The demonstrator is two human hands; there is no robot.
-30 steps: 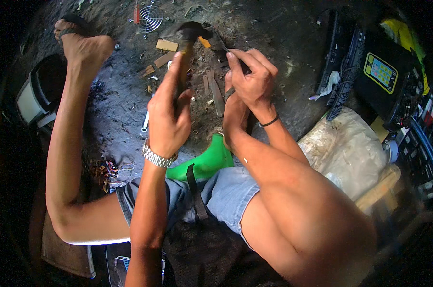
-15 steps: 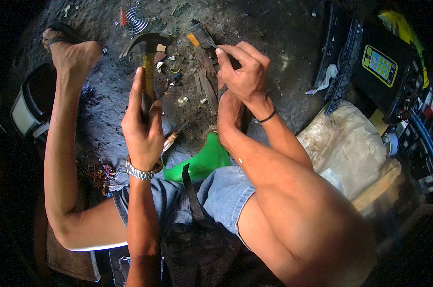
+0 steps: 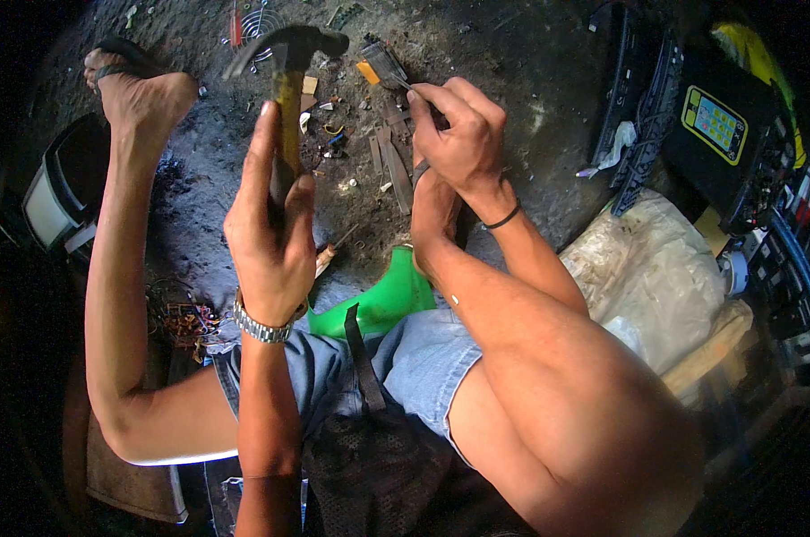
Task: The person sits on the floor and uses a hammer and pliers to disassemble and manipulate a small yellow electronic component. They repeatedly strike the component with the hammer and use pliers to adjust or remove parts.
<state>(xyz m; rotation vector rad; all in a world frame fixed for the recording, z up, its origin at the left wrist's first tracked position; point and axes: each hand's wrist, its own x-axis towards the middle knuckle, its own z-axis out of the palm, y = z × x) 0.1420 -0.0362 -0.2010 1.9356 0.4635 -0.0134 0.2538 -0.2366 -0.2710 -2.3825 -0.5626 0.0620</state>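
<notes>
My left hand [image 3: 269, 242], with a metal watch on its wrist, is closed round the handle of a claw hammer [image 3: 288, 97]. The hammer's dark head is raised above the ground, over a round wire fan guard [image 3: 260, 25]. My right hand [image 3: 463, 134] pinches a thin metal piece [image 3: 402, 82] between thumb and finger. That piece reaches to a small dark finned block [image 3: 383, 61] with an orange part [image 3: 367, 73] at its side. Whether the two are joined is hard to make out. Flat metal strips [image 3: 392, 166] lie on the ground near my right wrist.
A green plastic piece [image 3: 378, 300] and a screwdriver [image 3: 326, 259] lie between my legs. Tangled wires [image 3: 190, 322] are at the left, near a dark and white casing [image 3: 54, 201]. On the right are a plastic sack [image 3: 660, 268], black casings [image 3: 624, 98] and a black box [image 3: 714, 134].
My left hand has raised the hammer, and its head now shows higher in the picture and larger. My right hand stays almost in place, still pinching the thin metal piece.
</notes>
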